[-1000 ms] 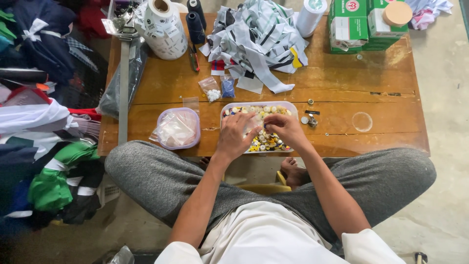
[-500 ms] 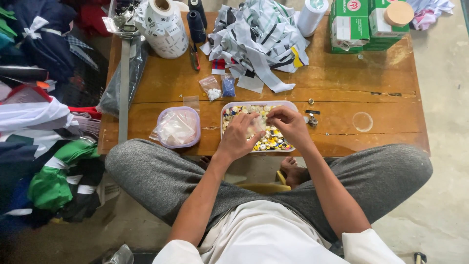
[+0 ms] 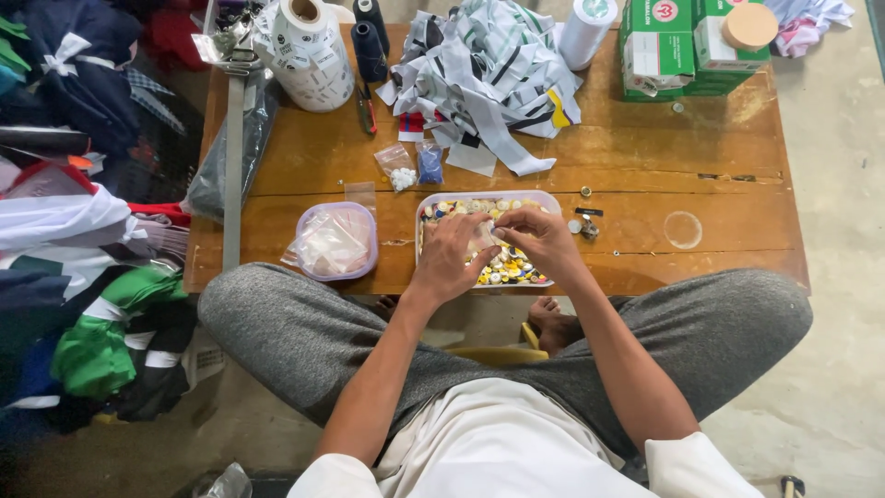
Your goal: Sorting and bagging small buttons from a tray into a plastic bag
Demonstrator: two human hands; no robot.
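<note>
A low wooden bench (image 3: 645, 157) carries a heap of grey, white and green fabric strips (image 3: 493, 69) at the back, with a large white roll of printed labels (image 3: 309, 51) and two dark thread cones (image 3: 371, 37) to its left, a white spool (image 3: 585, 29) and green cardboard boxes (image 3: 687, 41) to its right; two small clear bags (image 3: 412, 166) lie in front of the heap; a round clear tub with a purple rim (image 3: 334, 242) holding plastic bags sits near the front edge, just left of a rectangular clear tray of mixed coloured buttons (image 3: 461, 205); small metal bits (image 3: 584, 221) lie just right of the tray; piled clothes (image 3: 83, 231) crowd the floor on the left.

Both hands sit over the tray, covering much of it; the left hand (image 3: 452, 258) and right hand (image 3: 539, 238) meet fingertip to fingertip, each grip pressed on a small pale piece (image 3: 494, 236) between them, too small to identify.
</note>
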